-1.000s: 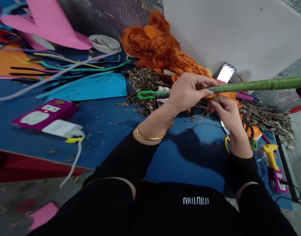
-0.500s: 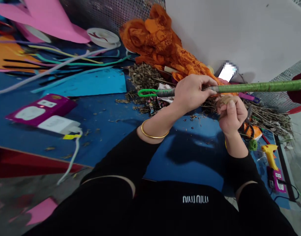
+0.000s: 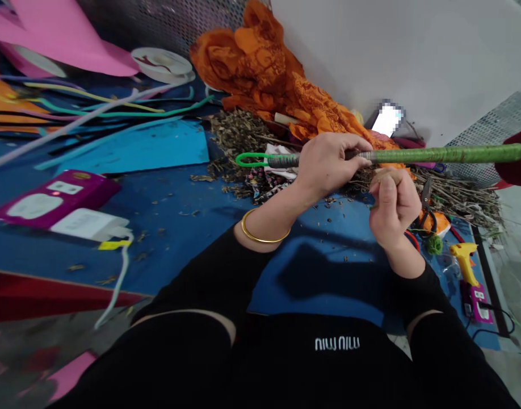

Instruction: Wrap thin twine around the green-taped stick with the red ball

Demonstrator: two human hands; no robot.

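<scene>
A purple box (image 3: 51, 197) sits on the blue tabletop (image 3: 171, 244); then comes the stick (image 3: 439, 154), held above it, the left hand (image 3: 324, 165) with its fingers clamped round the dark part. Just below, the right hand (image 3: 394, 209) has its fingers curled together, though I can't tell on what, and a glue gun (image 3: 465, 261) lies farther right.

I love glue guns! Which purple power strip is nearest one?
The right power strip, below the yellow glue gun; the left one touches a white charger.
</scene>
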